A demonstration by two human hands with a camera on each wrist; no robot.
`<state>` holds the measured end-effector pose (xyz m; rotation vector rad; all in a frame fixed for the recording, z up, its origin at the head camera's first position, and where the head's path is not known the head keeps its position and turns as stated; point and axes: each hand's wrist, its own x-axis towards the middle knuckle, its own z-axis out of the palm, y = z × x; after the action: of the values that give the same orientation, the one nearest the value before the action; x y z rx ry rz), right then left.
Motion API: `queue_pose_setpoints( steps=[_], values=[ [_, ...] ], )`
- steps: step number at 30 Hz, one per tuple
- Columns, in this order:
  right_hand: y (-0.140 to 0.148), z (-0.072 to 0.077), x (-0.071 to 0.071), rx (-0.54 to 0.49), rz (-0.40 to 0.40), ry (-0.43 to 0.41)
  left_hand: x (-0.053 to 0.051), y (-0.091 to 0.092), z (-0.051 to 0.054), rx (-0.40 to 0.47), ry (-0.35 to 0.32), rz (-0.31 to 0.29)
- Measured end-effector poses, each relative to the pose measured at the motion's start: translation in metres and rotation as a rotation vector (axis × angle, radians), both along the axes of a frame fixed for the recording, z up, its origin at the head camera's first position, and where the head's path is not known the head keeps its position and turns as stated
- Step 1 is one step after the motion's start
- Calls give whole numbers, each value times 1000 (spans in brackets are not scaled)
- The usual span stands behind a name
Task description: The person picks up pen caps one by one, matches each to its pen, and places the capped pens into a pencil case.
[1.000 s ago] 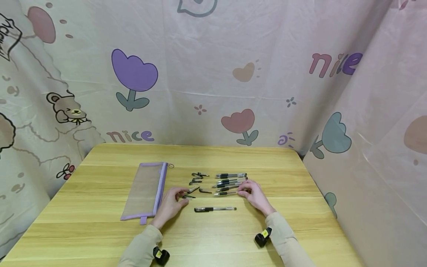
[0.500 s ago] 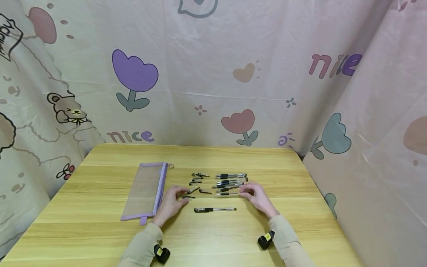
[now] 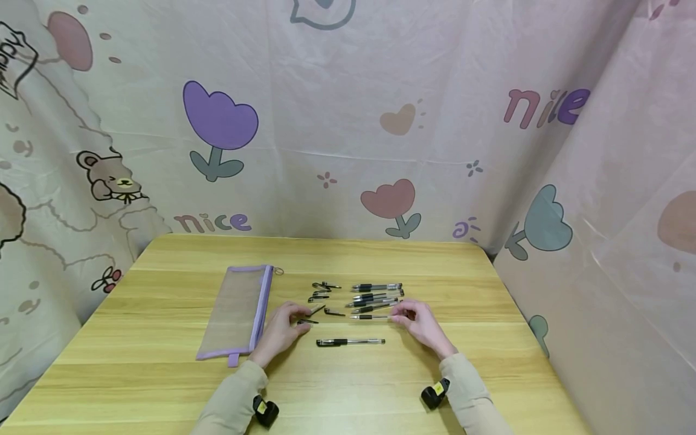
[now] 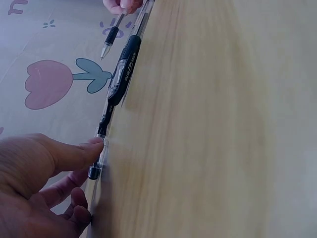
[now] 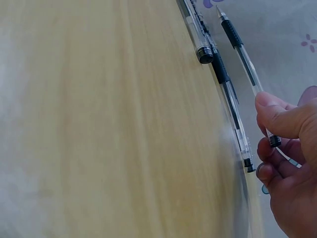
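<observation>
My right hand (image 3: 421, 323) pinches the rear end of an uncapped black gel pen (image 5: 250, 72) between thumb and fingers. The pen's tip points left, and in the right wrist view it looks raised off the table. My left hand (image 3: 283, 331) is at the left group of loose black pen caps (image 3: 334, 312), thumb and index finger apart. Between them lies one clear-and-black cap (image 4: 97, 166); the thumb overlaps it in the left wrist view, and contact is unclear. A capped gel pen (image 3: 350, 342) lies crosswise in front of both hands.
Several uncapped pens (image 3: 377, 287) lie in a row behind the right hand's pen. More caps (image 3: 318, 296) lie to their left. A mesh pouch (image 3: 234, 314) with lilac edging lies flat left of the left hand. A printed curtain (image 3: 326, 121) surrounds the wooden table (image 3: 348, 399).
My right hand has shifted slightly right and toward me with the uncapped pen, drawing it away from the other pens. The left hand stays nearly still by the caps.
</observation>
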<state>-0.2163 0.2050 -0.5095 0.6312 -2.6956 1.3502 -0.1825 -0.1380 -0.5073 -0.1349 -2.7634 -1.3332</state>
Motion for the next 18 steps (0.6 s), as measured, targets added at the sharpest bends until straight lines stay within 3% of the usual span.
queue_pose_setpoints(
  steps=[18],
  values=[
    [-3, 4, 2, 5, -15, -36, -1, 2, 0, 11, 12, -16]
  ],
)
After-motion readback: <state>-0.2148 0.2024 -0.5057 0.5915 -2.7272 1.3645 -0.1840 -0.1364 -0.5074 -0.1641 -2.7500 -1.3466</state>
